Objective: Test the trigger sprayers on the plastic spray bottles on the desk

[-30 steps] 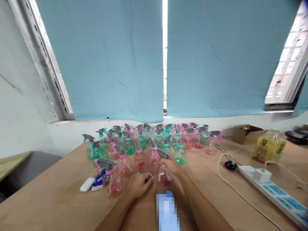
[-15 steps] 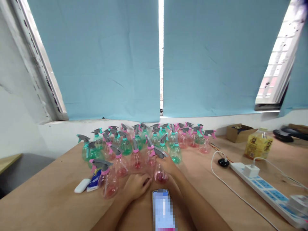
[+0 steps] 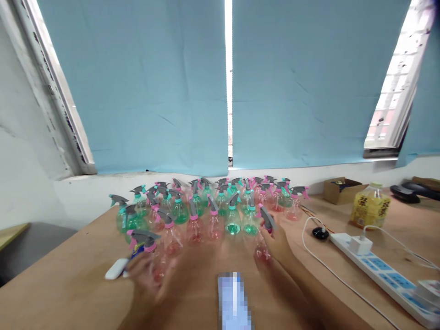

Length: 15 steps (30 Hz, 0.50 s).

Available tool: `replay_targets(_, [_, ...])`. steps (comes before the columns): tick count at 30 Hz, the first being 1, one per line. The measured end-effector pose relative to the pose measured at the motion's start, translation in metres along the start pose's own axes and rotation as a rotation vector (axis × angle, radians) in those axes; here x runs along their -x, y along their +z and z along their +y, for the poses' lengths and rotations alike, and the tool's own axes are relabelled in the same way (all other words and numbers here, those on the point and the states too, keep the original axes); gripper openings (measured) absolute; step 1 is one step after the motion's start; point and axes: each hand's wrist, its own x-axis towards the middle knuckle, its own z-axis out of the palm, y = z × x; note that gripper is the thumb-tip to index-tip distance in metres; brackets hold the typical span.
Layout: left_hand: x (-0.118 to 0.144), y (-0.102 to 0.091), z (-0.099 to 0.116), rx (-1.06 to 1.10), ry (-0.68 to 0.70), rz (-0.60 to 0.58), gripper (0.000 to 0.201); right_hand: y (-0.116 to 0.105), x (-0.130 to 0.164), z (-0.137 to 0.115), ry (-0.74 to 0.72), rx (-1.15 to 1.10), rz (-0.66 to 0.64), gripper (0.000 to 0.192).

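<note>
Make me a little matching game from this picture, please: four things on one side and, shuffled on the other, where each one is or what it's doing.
Things
1. Right hand
2. Phone
3. Cardboard box
4. White power strip

Places and states
A. Open at the top, off to the back right
B. Has a white adapter plugged into it
C. Grips a spray bottle with a gray-and-pink sprayer head
D. Lies near the middle of the picture's bottom edge

Right pairs: 1-C, 2-D, 3-A, 4-B
</note>
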Motion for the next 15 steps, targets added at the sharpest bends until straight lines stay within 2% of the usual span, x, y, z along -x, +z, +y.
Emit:
replay_targets(1, [-0.005,-0.007,-0.009,0.03,-0.073,0.138,0.054,-0.007,0.0,0.003,0.006,0.072,0.011,0.038])
replay_targets(3, [-0.016,-0.018,-0.027,0.04,-0.211,0.259,0.071,-0.018,-0.002,0.009,-0.002,0.19,0.033,0.039])
replay_targets(4, [-0.021,-0.021,-0.034,0.035,-0.271,0.25,0.078,-0.021,-0.003,0.012,-0.007,0.236,0.05,0.038])
replay_targets(6, [-0.025,-0.023,-0.046,0.064,-0.332,0.15,0.089,-0.025,-0.007,0.017,-0.015,0.301,0.093,0.035])
replay_targets(9, [-0.017,-0.018,-0.051,0.191,-0.391,-0.012,0.103,-0.026,-0.014,0.025,-0.051,0.349,0.118,0.031])
replay_targets(12, [-0.003,-0.01,-0.042,0.282,-0.514,-0.048,0.11,-0.026,-0.021,0.033,-0.096,0.384,0.117,0.03])
replay_targets(15, [0.003,-0.005,-0.029,0.261,-0.618,-0.007,0.113,-0.028,-0.029,0.041,-0.073,0.403,0.128,0.034])
